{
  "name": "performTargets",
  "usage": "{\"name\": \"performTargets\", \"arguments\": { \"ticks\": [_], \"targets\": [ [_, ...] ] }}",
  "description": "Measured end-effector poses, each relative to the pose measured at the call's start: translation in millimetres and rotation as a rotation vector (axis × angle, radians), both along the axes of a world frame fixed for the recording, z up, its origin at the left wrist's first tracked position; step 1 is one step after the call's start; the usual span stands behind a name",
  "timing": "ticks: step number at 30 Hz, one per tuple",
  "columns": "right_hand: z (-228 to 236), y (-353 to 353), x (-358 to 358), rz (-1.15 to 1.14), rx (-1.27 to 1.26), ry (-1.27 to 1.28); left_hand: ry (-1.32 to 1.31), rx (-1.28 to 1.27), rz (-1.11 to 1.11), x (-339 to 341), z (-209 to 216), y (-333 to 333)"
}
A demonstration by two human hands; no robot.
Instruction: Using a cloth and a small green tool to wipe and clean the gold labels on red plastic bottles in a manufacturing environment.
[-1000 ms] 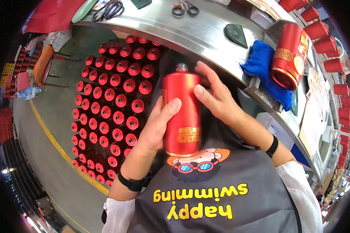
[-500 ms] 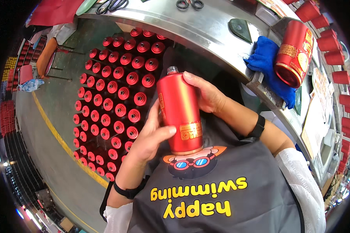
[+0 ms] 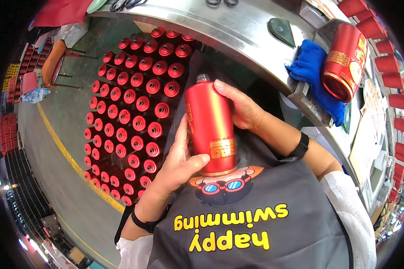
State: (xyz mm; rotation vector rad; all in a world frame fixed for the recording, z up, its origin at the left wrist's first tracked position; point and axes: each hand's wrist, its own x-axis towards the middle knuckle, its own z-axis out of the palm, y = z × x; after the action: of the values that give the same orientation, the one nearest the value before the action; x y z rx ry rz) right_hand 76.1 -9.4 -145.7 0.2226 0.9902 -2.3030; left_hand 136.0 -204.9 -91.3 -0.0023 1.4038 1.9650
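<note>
A glossy red bottle (image 3: 209, 121) with gold decoration and a short clear neck is held between both hands over my lap. My left hand (image 3: 184, 159) grips its lower left side, the thumb lying across the front near the base. Near the shoulder, my right hand (image 3: 240, 106) holds the upper right side, its thumb beside the neck. The bottle leans slightly, its base close to my dark apron (image 3: 274, 190). Some fingers of both hands are hidden behind the bottle.
Rows of upright red bottles (image 3: 137, 99) stand on the floor at left. On the metal table (image 3: 220, 28), another red bottle (image 3: 344, 62) lies on a blue cloth (image 3: 309, 65) at right. Scissors (image 3: 125, 3) and a dark green pad (image 3: 280, 32) are on the table.
The bottle has turned slightly about its length, so its gold decoration sits a little further right. My left thumb is slightly lower on it. The view has shifted a little.
</note>
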Motion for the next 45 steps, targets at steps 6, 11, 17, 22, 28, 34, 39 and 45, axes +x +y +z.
{"name": "performTargets", "arguments": {
  "ticks": [6, 11, 17, 22, 28, 34, 39, 45],
  "targets": [
    [2.4, -1.6, 1.2, -0.01, 0.001, -0.016, 0.007, -0.009, -0.006, 0.4, 2.3, 0.8],
    [0.8, -1.2, 2.2, -0.002, -0.005, -0.042, 0.01, -0.012, -0.004, 2.3, 1.5, 2.8],
    [-0.3, -1.0, 3.0, -0.014, 0.023, -0.037, 0.015, -0.02, -0.007, 2.5, -2.9, 1.9],
    [1.0, -2.0, 4.3, -0.029, 0.048, -0.058, 0.051, 0.003, -0.007, 2.5, -6.5, 1.6],
    [0.9, -1.6, 4.5, -0.014, 0.047, -0.029, 0.059, -0.002, -0.002, 3.6, -11.5, 1.3],
    [-1.6, -0.7, 5.0, -0.017, 0.049, -0.037, 0.021, 0.004, 0.009, 3.3, -6.2, 4.0],
    [0.5, -1.2, 5.4, -0.025, 0.051, -0.036, 0.014, 0.025, 0.014, 4.4, -7.4, 4.3],
    [0.6, 1.4, 3.3, 0.016, 0.081, 0.063, 0.059, -0.006, 0.008, 4.0, -11.0, 3.6]
  ]
}}
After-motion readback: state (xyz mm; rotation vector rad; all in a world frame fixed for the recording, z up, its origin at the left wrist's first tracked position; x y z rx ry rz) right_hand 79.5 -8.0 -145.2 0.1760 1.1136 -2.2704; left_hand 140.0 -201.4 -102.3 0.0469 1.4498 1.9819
